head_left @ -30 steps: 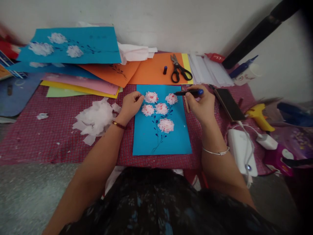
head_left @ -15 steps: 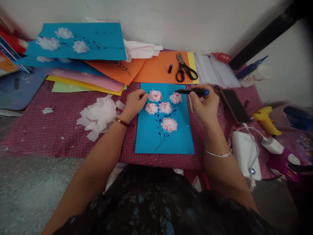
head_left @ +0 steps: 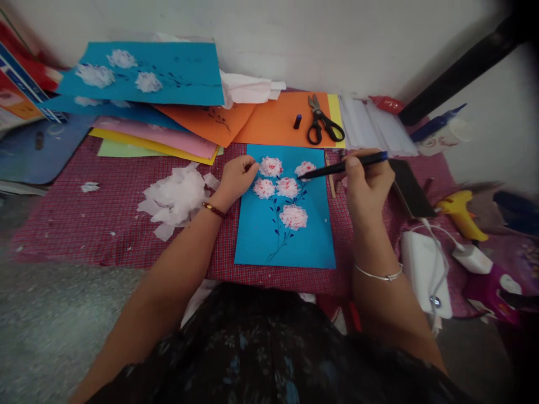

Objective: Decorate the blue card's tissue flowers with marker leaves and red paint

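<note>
Centre-right, the right hand (head_left: 370, 180), grip clamped on the marker (head_left: 326, 170), should stroke the blue sheet (head_left: 257, 241) lightly; the left hand's (head_left: 236, 178) grip I cannot tell.

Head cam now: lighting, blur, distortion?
Head view: light dim and soft; blue sheet and scissors fairly clear; purple box at lower right smeared; top right corner falls to black. Also head view: stretching toward the edges looks like wide-angle distortion.
</note>
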### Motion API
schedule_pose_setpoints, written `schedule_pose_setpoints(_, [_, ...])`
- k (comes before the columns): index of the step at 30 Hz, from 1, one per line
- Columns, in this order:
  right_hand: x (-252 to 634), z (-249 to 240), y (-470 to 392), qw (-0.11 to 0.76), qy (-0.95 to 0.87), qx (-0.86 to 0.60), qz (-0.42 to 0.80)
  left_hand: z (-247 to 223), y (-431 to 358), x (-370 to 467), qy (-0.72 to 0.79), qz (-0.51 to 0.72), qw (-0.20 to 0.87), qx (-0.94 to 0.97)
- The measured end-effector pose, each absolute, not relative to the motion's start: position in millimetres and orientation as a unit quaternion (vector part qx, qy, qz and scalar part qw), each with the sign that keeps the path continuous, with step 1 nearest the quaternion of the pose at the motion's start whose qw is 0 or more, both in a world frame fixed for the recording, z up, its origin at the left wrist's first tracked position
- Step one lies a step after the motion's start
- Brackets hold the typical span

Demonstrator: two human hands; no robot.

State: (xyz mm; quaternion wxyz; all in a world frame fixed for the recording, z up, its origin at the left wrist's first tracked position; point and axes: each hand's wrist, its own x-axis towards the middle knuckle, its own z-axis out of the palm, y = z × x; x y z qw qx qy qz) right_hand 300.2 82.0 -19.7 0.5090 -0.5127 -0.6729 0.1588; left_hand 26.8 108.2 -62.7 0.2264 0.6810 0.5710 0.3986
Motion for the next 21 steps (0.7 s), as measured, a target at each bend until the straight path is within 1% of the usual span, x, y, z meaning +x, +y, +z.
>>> schedule_pose_setpoints(3, [294.6,-15.3,79.7,0.58,-0.618,-0.489,0.206,-63.4,108.8,27.1,0.571,0.399,0.239,0.676])
schedule_pose_setpoints(6, [289.1,-9.9,77.7,0.609,-0.604,-0.461,0.229,-65.1,109.0,27.4,0.568,0.412,0.259,0.663])
schedule_pose_setpoints(11, [288.3,-8.4,75.9,0.603,-0.583,-0.472,0.274,-67.4,107.1,28.4,0.566,0.435,0.279,0.642])
schedule_pose_setpoints(16, [290.0,-14.1,79.5,0.6,-0.6,-0.465,0.252,-66.1,107.1,29.1,0.575,0.427,0.285,0.637])
schedule_pose_setpoints(21, [284.7,-9.7,76.2,0.596,-0.612,-0.466,0.23,-65.2,109.9,28.1,0.571,0.413,0.268,0.657])
